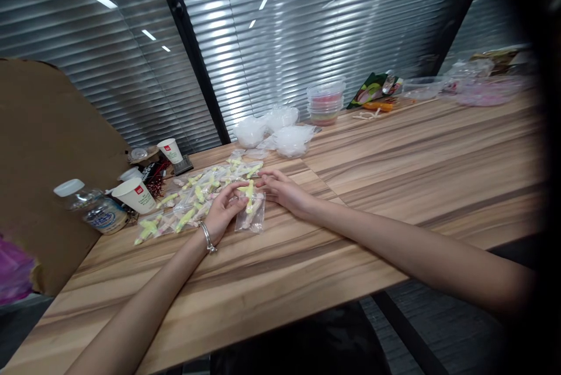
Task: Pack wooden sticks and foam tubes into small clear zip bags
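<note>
Fingers of both hands bend around one small clear bag (pixel 249 222) with yellow and pink bits.

The left hand (pixel 221 209) and right hand (pixel 291 197) are at its sides on the wooden table (pixel 280 281); I can't tell if they pinch it. A messy heap of little bags (pixel 193 200), too jumbled to count, crowds the left hand. Past it stand two paper cups (pixel 135 195) and one bottle (pixel 101 212). Farther back sit at least three puffy white bundles (pixel 293 140) and one stack of tubs (pixel 325 105).

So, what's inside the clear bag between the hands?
The clear bag shows a pale pink piece and part of a yellow one; left-hand fingers hide whatever lies beneath them.
</note>
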Demonstrator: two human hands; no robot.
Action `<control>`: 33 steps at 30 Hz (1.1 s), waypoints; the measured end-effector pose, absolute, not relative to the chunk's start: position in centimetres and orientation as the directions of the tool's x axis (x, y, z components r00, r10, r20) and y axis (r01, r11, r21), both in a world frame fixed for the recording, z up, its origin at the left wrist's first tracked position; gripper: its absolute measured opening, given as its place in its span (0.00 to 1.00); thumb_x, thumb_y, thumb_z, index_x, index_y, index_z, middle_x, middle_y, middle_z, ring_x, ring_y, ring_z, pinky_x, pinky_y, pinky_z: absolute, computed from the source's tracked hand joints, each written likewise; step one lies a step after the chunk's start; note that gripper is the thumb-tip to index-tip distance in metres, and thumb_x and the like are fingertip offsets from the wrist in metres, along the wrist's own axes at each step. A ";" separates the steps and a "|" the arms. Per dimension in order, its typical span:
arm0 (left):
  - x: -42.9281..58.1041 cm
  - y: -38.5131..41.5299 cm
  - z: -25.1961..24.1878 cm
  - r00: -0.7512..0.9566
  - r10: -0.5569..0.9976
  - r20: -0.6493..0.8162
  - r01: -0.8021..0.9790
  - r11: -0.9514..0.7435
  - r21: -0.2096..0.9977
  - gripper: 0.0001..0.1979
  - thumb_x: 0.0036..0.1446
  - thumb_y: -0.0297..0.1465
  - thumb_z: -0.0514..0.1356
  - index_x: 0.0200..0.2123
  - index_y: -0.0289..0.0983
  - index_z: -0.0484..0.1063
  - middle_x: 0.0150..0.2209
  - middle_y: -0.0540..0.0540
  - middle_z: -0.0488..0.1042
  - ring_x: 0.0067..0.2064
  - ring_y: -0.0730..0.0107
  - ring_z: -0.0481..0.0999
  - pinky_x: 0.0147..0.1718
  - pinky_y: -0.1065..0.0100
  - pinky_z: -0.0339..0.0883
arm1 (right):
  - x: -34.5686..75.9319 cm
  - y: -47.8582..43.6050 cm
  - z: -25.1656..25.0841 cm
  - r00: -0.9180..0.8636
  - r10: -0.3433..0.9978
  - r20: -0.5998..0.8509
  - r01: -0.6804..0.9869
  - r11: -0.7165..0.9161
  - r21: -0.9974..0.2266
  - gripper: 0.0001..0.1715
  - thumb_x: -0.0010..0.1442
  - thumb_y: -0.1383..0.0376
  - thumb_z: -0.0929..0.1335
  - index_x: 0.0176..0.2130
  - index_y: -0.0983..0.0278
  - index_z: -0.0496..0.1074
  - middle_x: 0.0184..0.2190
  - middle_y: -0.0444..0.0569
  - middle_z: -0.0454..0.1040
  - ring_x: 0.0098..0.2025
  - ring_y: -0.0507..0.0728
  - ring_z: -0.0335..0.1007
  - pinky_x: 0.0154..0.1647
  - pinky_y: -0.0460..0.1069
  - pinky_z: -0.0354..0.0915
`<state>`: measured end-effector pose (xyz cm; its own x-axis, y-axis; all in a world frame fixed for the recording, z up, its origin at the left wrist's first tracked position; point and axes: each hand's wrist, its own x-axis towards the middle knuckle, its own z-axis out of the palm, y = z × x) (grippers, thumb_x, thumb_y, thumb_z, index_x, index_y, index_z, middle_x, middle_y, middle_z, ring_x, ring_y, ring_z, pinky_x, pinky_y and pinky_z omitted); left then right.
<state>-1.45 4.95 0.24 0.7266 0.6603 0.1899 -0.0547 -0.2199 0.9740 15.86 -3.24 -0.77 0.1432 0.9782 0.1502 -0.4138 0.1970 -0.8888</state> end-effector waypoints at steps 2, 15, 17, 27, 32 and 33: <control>-1.4 5.1 0.1 0.688 0.698 0.196 -0.083 -0.193 0.978 0.17 0.50 0.37 0.64 0.43 0.41 0.69 0.34 0.51 0.66 0.31 0.75 0.67 0.27 0.74 0.61 | 15.7 -3.4 -0.6 0.059 0.997 0.056 -0.518 0.079 -0.852 0.17 0.60 0.56 0.66 0.47 0.62 0.66 0.40 0.49 0.73 0.40 0.53 0.70 0.46 0.49 0.66; -1.3 4.5 0.3 0.656 0.609 0.446 -0.095 -0.519 0.849 0.08 0.49 0.33 0.66 0.27 0.36 0.70 0.48 0.42 0.66 0.51 0.60 0.66 0.48 0.63 0.62 | 15.8 -3.6 -0.7 -0.412 0.911 0.018 -0.684 -0.297 -0.666 0.19 0.68 0.58 0.54 0.49 0.65 0.64 0.38 0.52 0.75 0.38 0.57 0.75 0.49 0.60 0.66; -1.3 4.3 0.6 0.650 0.593 0.476 -0.089 -0.562 0.822 0.08 0.48 0.33 0.66 0.26 0.36 0.70 0.54 0.41 0.64 0.54 0.57 0.65 0.53 0.58 0.58 | 15.8 -3.7 -0.6 -0.452 0.892 0.026 -0.691 -0.331 -0.643 0.21 0.68 0.57 0.54 0.49 0.66 0.65 0.38 0.53 0.75 0.39 0.57 0.75 0.50 0.61 0.65; -1.5 3.7 1.0 0.679 0.594 0.431 -0.167 -0.446 0.879 0.06 0.54 0.32 0.62 0.29 0.36 0.70 0.55 0.40 0.67 0.56 0.55 0.65 0.53 0.57 0.57 | 15.3 -4.2 -0.3 -0.494 0.869 0.033 -0.720 -0.387 -0.576 0.25 0.68 0.54 0.53 0.45 0.69 0.67 0.36 0.53 0.75 0.39 0.58 0.74 0.48 0.58 0.65; -1.4 4.2 0.6 0.642 0.657 0.395 -0.222 -0.333 0.916 0.06 0.55 0.31 0.60 0.38 0.37 0.71 0.48 0.42 0.72 0.52 0.59 0.68 0.51 0.60 0.60 | 15.2 -4.5 0.1 -0.446 0.895 0.013 -0.716 -0.348 -0.605 0.25 0.65 0.52 0.57 0.45 0.68 0.68 0.37 0.54 0.74 0.37 0.56 0.72 0.46 0.58 0.67; -1.4 4.3 0.5 0.646 0.663 0.378 -0.219 -0.314 0.924 0.08 0.54 0.30 0.60 0.39 0.38 0.71 0.47 0.42 0.72 0.51 0.59 0.69 0.49 0.61 0.61 | 15.2 -4.5 0.2 -0.445 0.895 0.009 -0.717 -0.350 -0.603 0.25 0.65 0.51 0.58 0.44 0.69 0.68 0.37 0.54 0.74 0.37 0.56 0.72 0.46 0.58 0.67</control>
